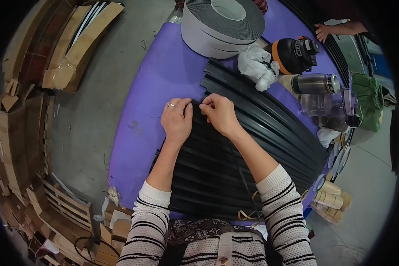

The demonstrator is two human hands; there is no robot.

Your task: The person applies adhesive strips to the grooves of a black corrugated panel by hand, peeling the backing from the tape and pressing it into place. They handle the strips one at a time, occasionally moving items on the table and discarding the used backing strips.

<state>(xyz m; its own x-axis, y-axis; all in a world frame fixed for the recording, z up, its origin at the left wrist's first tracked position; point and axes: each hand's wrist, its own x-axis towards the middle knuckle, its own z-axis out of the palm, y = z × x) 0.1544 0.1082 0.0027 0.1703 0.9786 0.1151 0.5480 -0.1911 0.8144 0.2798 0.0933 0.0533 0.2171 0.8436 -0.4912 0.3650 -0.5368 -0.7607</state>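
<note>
Several long black plastic strips [270, 119] lie side by side on a purple-covered table [142, 84]. My left hand [177, 119], with a ring on one finger, is closed at the near-left ends of the strips, thumb close to the curled fingers. Just to its right, my right hand [219, 114] is closed in a pinch over the strips. A small dark gap separates the two hands. Whatever sits between the fingertips is too small or hidden to make out.
Beyond the strips stand a large grey foam tape roll [221, 26], crumpled white plastic [257, 66], a black-orange bottle [292, 55], a steel tumbler [314, 83] and a clear jug [326, 106]. Another person's hand [323, 32] rests at far right. Cardboard boxes [22, 133] line the left floor.
</note>
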